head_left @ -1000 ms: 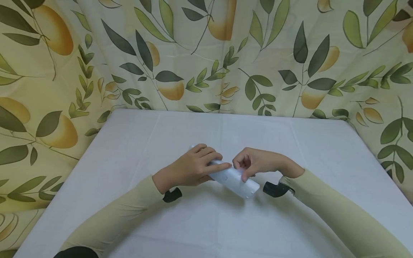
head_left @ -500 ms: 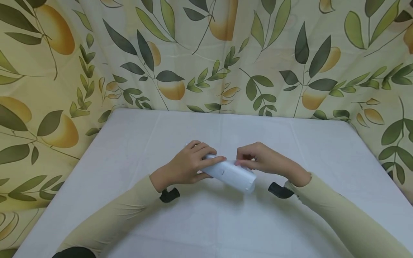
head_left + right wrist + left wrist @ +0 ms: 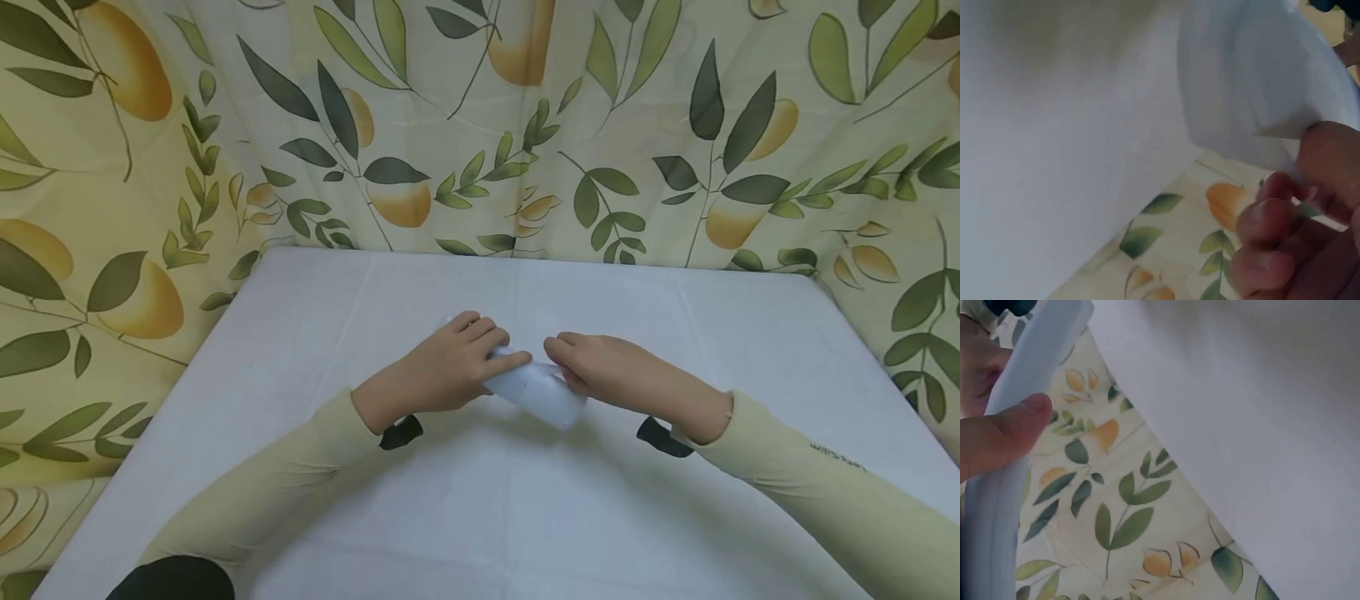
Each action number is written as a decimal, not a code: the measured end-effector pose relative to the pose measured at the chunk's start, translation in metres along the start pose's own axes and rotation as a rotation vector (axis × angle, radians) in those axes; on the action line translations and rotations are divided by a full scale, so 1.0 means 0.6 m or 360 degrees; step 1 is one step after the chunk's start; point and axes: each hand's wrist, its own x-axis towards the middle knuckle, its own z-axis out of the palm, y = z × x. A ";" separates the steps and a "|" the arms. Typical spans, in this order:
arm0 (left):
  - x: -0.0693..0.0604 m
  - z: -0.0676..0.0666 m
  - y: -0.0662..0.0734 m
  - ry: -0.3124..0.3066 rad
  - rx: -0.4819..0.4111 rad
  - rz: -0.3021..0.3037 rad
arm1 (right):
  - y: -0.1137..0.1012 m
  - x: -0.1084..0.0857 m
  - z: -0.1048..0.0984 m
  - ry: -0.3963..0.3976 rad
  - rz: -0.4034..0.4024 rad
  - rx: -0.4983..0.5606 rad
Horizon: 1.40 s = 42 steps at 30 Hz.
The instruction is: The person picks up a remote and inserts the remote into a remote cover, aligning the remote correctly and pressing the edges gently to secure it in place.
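Observation:
A long, slim white object (image 3: 536, 392) with a smooth surface is held tilted above the table; its exact kind is not clear. My left hand (image 3: 442, 367) grips its left part, the thumb pressed along one edge in the left wrist view, where the object (image 3: 997, 506) looks like a narrow band. At its right end my right hand (image 3: 611, 367) pinches a thin, pale sheet or flap (image 3: 1272, 81) between thumb and fingers. That flap bends outward in the right wrist view. The left fingers hide the object's far left end.
A white-covered table (image 3: 420, 508) spreads beneath both hands. Behind it and at the sides hangs a curtain (image 3: 450, 133) printed with leaves and fruit. A dark rounded shape (image 3: 172, 577) shows at the lower left edge.
My right hand first moved back from the object's face to its far edge, then turned over, knuckles up, with the pinched flap. The object's right end rose slightly and shifted left.

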 end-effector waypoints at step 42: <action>-0.049 0.014 -0.017 -0.0123 -0.0611 -0.0135 | 0.016 -0.077 0.029 0.0692 -0.1350 -0.0687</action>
